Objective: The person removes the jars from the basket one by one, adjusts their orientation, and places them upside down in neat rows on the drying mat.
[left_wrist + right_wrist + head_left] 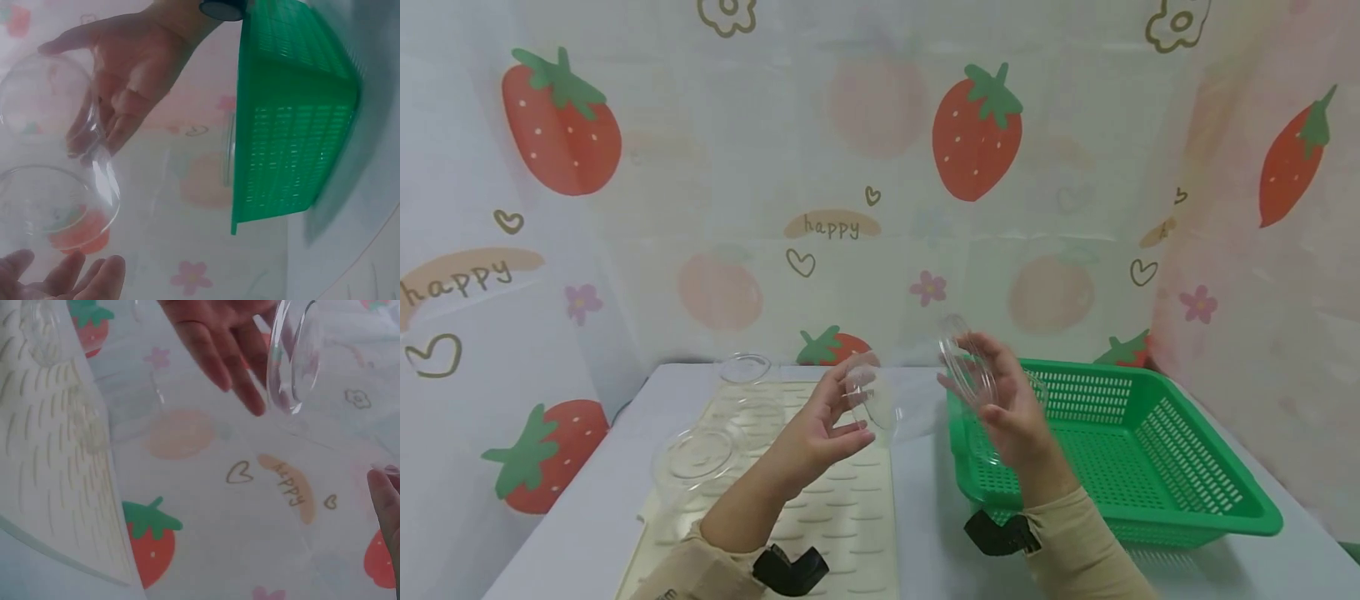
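Observation:
My right hand (pixel 1017 417) holds a clear, round plastic container (pixel 967 367) by its rim, between thumb and fingers, beside the basket's left end. The container lies tilted on its side in the air; the ringed end (pixel 294 356) points toward my left hand (pixel 820 425). Loosely spread, the left fingers and thumb sit right at that end, and the plastic overlaps the fingertips in the head view. In the right wrist view the left fingers (pixel 240 381) stretch out fairly straight. See-through walls make the container's outline faint.
Several clear round plastic pieces (pixel 696 454) lie on a cream ridged mat (pixel 850 533) at left. A green perforated basket (pixel 1210 521) stands on the white table (pixel 925 550) at right, with clear plastic (pixel 1037 387) at its left end. A strawberry-print sheet (pixel 880 283) hangs behind.

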Demonstrator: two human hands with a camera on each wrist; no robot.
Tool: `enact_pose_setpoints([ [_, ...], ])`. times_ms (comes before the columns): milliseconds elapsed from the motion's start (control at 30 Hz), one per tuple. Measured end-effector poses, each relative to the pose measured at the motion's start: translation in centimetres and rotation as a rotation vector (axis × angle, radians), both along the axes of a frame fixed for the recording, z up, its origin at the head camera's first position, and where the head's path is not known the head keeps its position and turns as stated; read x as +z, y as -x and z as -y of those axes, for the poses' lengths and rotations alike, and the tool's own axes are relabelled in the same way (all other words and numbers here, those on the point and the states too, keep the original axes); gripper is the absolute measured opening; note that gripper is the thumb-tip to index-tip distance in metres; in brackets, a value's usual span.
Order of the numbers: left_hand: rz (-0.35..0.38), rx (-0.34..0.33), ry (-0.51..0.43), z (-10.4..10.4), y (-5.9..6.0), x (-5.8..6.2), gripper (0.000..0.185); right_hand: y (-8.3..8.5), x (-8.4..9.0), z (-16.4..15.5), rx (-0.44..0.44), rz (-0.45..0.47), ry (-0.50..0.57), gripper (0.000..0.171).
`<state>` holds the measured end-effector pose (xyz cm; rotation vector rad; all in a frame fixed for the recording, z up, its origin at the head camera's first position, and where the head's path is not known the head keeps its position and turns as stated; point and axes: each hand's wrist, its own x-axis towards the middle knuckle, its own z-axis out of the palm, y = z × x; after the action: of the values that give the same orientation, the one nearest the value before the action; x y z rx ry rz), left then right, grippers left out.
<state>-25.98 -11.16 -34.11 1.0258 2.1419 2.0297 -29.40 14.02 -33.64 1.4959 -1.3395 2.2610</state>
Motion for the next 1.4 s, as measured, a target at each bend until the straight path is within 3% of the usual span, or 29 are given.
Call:
enact_pose_setpoints([
  [267, 0.029, -0.027, -0.095, 0.0, 0.1, -0.6, 0.079, -0.4, -1.4, 1.0, -0.014, 0.049, 0.037, 0.077],
  [533, 0.068, -0.129, -0.263, -0.2, 0.0, -0.7, 0.083, -0.9, -1.8, 1.9, -0.002, 0.109, 0.065, 0.08],
  [667, 0.094, -0.144, -0.325, -0.1, -0.2, -0.7, 0.083, -1.1, -2.0, 2.2, 0.026, 0.145, 0.052, 0.076],
  [833, 0.091, -0.126, -0.327, 0.0, -0.4, -0.6, 0.08, -1.1, -2.2, 2.1, 0.043, 0.162, 0.037, 0.078],
  [1067, 0.067, -0.082, -0.31, 0.2, -0.5, -0.2, 0.079, -1.2, -2.4, 1.8, 0.002, 0.162, -0.042, 0.08],
  [1400, 0.07, 0.02, -0.211, 1.1, -0.5, 0.3, 0.08, -0.8, -1.8, 0.3, -0.007, 0.169, -0.139, 0.09],
])
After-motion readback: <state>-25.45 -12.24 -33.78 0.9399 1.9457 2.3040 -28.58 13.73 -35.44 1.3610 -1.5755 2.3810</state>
